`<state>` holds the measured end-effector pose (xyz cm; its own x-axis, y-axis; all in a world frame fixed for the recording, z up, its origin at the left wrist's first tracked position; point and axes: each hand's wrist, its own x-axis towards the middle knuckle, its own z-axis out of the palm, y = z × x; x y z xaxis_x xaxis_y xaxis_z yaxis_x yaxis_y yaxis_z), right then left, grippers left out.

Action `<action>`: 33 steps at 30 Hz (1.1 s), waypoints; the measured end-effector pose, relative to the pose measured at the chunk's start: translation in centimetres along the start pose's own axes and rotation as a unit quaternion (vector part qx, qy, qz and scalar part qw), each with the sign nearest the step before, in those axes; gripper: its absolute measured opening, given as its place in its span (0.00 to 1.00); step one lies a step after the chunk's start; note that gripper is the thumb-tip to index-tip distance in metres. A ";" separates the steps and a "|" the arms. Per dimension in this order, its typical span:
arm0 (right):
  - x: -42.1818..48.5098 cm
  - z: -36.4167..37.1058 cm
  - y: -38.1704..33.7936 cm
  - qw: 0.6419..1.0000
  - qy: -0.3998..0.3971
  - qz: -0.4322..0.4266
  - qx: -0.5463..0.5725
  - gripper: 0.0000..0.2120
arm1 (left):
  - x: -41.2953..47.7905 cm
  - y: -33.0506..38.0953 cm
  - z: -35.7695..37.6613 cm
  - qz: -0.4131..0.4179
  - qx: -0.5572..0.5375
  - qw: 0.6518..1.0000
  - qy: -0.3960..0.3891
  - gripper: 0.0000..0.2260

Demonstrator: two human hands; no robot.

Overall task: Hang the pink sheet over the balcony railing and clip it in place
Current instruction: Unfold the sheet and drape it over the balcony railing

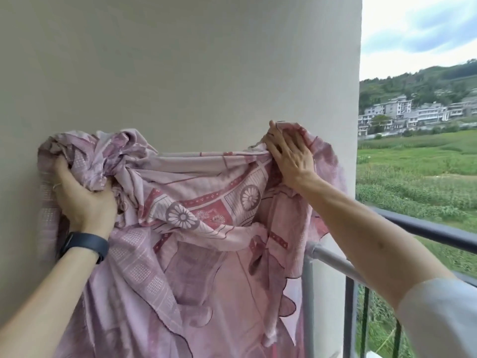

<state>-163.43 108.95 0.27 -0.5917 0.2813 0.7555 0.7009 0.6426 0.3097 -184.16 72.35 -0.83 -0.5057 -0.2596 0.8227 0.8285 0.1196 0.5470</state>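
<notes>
Nearest the camera, both forearms reach up and forward from the lower corners: the left one bare, with a dark band (85, 245) round its wrist, the right one emerging from a pushed-up white sleeve (444, 313). The left hand (85, 200) is raised with its back toward the camera, its fingers curled tight and close together into a thick wad of the pink patterned fabric sheet (196, 202), with a thin ring (57, 186) showing on one finger. The right hand (289, 156) is held slightly higher and further right, wrist bent, its fingers lying close together and bent over the gathered top edge of the sheet, which it holds up; its thumb is hidden behind the cloth. Between the two hands the sheet's upper edge sags in a shallow curve, and the rest falls in loose folds toward the bottom of the view, showing red borders and round flower motifs. The sheet is up in the air in both hands, hanging in front of the plain off-white wall (180, 60); its right-hand folds hang over the near end of a grey metal rail (333, 257). Just beyond that runs the dark balcony railing (426, 228) with its upright bars. Far behind lie a green field (413, 166), a cluster of pale buildings (402, 112), wooded hills (426, 83) and a cloudy sky.
</notes>
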 end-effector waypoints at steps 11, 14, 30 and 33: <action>-5.5 2.6 5.5 0.963 -0.118 0.221 0.094 0.18 | -5.8 7.7 7.1 0.028 -0.019 0.994 -0.102 0.26; -6.1 0.4 9.7 0.950 -0.044 0.286 0.114 0.18 | -4.6 9.7 6.9 0.054 -0.040 0.995 -0.076 0.26; -21.9 -14.3 15.1 0.886 -0.066 0.453 0.073 0.18 | -7.3 27.1 0.0 0.103 -0.248 0.950 -0.159 0.24; -24.4 -17.3 16.4 0.882 -0.059 0.464 0.057 0.18 | -7.3 29.9 -1.8 0.105 -0.262 0.946 -0.160 0.25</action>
<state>-130.57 100.33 -3.14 0.1747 0.7913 0.5859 0.8643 0.1618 -0.4763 -155.31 76.10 9.22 -0.2932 0.0309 0.9556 0.8817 -0.3776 0.2827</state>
